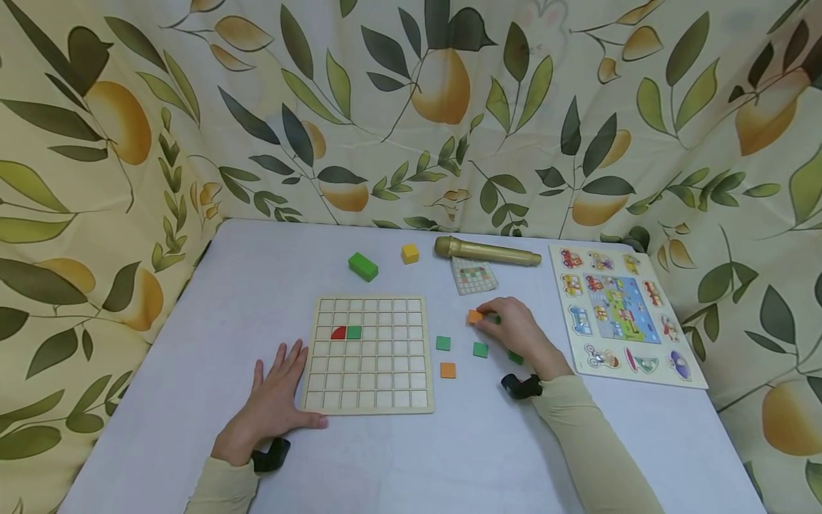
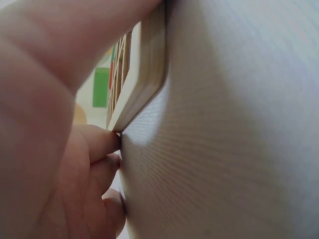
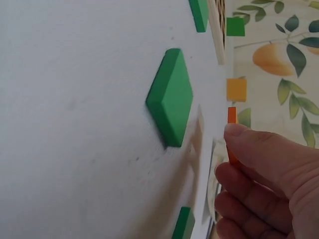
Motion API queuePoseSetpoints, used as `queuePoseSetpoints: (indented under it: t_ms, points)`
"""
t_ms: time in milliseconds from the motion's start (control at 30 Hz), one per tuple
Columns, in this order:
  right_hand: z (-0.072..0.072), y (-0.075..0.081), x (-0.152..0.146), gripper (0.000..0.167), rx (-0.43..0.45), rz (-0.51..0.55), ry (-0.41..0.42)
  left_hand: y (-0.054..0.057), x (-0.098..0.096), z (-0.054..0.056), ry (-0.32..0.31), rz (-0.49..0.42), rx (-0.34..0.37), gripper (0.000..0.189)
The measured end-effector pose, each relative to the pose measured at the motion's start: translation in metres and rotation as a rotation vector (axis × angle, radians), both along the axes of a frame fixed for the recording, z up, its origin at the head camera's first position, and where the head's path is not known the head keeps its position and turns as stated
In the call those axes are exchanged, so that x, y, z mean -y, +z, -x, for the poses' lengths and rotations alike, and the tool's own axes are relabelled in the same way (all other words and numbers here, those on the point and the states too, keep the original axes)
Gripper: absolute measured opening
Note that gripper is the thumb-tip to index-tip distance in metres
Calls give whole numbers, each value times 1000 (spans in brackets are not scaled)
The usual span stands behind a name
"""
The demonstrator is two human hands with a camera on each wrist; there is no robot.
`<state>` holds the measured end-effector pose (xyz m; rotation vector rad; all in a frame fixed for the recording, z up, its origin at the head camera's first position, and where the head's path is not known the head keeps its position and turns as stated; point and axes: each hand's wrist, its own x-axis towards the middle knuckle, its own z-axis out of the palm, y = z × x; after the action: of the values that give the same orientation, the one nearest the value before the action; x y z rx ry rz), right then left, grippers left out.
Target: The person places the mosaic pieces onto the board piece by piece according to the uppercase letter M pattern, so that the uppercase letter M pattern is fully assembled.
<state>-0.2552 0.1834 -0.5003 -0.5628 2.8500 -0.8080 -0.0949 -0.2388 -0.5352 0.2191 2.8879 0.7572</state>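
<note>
My right hand [image 1: 516, 332] pinches an orange square tile [image 1: 474, 317] between thumb and fingers, right of the grid board. In the right wrist view the tile [image 3: 232, 115] is held upright on its edge. My left hand [image 1: 277, 391] lies with fingers spread at the left edge of the wooden grid board [image 1: 379, 412], thumb by its lower-left corner. On the board sit a red quarter-round tile [image 1: 338, 333] and, touching its right side, a green square tile [image 1: 354, 333]. Loose green tiles [image 1: 443, 343] and an orange tile [image 1: 448, 370] lie between board and right hand.
Behind the board stand a green block [image 1: 363, 266] and a yellow cube [image 1: 409, 253]. A gold microphone-shaped object [image 1: 488, 251] lies at the back, by a small patterned card [image 1: 474, 277]. A picture puzzle board [image 1: 616, 378] lies at the right. Leaf-print curtains [image 1: 398, 143] surround the table.
</note>
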Motion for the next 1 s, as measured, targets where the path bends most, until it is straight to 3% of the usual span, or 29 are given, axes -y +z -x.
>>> queuePoseSetpoints:
  t_ms: [733, 1000]
  points:
    - [2, 2, 57, 28, -29, 50, 105, -3, 2, 0, 2, 0, -7, 133]
    - [0, 3, 76, 28, 11, 43, 141, -1, 1, 0, 3, -8, -4, 132]
